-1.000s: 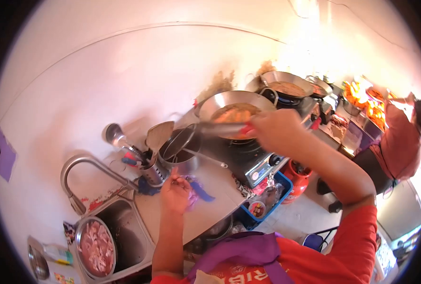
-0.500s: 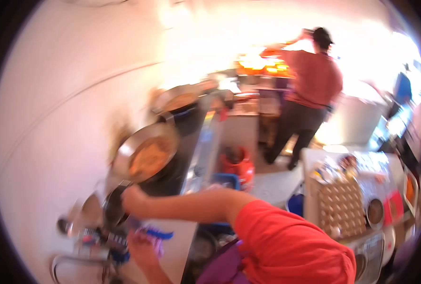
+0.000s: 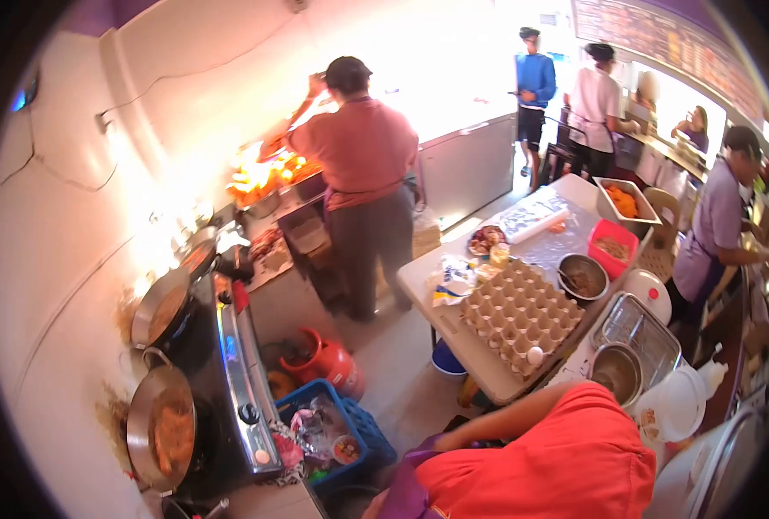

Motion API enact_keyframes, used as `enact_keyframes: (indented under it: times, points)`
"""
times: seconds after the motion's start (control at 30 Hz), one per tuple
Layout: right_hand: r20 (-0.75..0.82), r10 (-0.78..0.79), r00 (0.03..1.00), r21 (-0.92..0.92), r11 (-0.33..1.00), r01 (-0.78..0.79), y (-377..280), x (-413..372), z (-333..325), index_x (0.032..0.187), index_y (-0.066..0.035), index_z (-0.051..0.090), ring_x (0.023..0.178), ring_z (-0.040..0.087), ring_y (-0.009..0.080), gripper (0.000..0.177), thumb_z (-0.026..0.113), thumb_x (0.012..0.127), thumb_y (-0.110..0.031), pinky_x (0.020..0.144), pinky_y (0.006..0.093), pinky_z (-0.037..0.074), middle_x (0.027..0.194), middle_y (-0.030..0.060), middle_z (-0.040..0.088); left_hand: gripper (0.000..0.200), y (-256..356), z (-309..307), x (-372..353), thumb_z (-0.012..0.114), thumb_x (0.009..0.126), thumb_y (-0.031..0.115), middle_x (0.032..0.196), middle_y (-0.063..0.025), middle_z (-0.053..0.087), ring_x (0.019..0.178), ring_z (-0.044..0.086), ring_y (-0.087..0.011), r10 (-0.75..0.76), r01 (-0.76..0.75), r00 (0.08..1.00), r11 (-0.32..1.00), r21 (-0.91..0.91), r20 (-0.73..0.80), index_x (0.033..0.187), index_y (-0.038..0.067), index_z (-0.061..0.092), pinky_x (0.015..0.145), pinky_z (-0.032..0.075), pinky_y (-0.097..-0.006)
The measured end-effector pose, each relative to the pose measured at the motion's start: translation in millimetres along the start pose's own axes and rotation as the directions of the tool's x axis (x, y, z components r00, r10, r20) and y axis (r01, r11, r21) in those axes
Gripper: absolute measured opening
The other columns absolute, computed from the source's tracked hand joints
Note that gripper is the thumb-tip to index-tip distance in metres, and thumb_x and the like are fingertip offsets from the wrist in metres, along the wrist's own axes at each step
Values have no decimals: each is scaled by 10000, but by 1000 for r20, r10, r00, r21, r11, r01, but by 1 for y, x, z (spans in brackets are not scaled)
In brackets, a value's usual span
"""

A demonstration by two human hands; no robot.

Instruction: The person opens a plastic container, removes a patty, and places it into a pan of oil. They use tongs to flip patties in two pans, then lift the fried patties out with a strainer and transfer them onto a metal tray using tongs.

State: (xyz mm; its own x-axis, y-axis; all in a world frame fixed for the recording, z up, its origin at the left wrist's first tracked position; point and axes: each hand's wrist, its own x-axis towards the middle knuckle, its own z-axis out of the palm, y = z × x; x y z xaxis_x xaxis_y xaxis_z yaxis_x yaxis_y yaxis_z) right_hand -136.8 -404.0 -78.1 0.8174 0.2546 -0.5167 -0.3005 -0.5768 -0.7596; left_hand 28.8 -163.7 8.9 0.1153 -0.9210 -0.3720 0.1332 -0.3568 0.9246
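Observation:
Neither of my hands shows in the view now. Only my right arm in a red sleeve reaches across the bottom, beside a purple apron. To its left stands a stove with a steel front panel. On the stove a wide wok holds orange-brown food. Behind it sits a second wok, also with food in it. A blue plastic crate with bags inside rests low beside the stove, between it and my arm.
A red gas cylinder stands behind the crate. On the table lie an egg tray with one egg and a steel bowl. One person stands by bright flames; several other people are at the right.
The view has swung to the right. My hands, earlier near a dark pan and utensils at lower left, have left the view. More of the room and people now show.

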Motion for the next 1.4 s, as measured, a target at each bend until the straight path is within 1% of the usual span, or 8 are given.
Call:
enact_keyframes:
  times: [0.07,0.2,0.27,0.4,0.53,0.7,1.0,1.4]
  points:
    - [-218,36,975,344,938,43,3,-39,33,1076,-47,627,995,593,285,383,521,892,-365,875,378,446,1093,156,626,334,-9,5,21,481,950,273,1018,-50,599,916,556,-159,-7,5,1000,994,110,23,1180,31,497,828,438,-294]
    - [-616,306,726,396,917,-50,19,-93,45,934,-86,689,940,619,244,274,628,827,-330,813,324,478,999,69,671,289,-48,11,57,508,938,261,954,-44,620,845,567,-134,-20,11,999,953,304,27,1104,28,549,770,452,-276]
    - [-748,510,424,374,852,-366,21,-116,55,833,-91,687,875,624,262,197,641,794,-279,754,343,493,888,51,669,270,-69,8,74,521,932,256,922,-41,630,810,572,-122,-13,-1,999,920,392,34,1065,27,575,741,460,-267]
    - [-981,173,-89,189,738,-648,49,-158,120,855,-97,671,1019,539,309,184,613,753,-239,876,434,420,1032,114,602,244,-109,4,88,547,919,244,857,-35,651,740,583,-98,-2,-28,998,861,508,58,989,25,627,683,475,-249]
    - [-980,193,-40,155,633,-759,40,-187,174,1070,-82,603,1172,432,298,361,623,746,-238,966,429,352,1218,123,507,199,-122,11,97,595,881,187,888,-69,666,790,601,-117,-29,11,999,931,364,42,926,4,659,732,476,-260]
    - [-952,231,201,-45,543,-839,50,-208,205,1300,-103,451,1316,303,281,591,620,753,-251,1068,424,249,1413,95,347,197,-110,34,87,602,872,177,921,-88,663,833,602,-139,-85,46,990,945,322,108,930,-2,659,767,470,-270]
    - [-995,50,87,-31,665,-746,56,-215,206,1300,-86,445,1239,416,253,567,577,755,-166,1023,405,296,1333,101,447,227,-71,87,87,585,880,198,961,-105,649,880,593,-171,-66,-42,967,910,413,245,972,-1,643,798,460,-282]
    - [-995,87,42,27,669,-743,53,-216,209,1298,-70,450,1233,430,228,578,571,740,-154,1014,388,310,1337,80,455,271,-28,102,102,563,890,226,1014,-128,631,942,580,-214,12,-178,937,877,446,350,1028,1,623,841,446,-299]
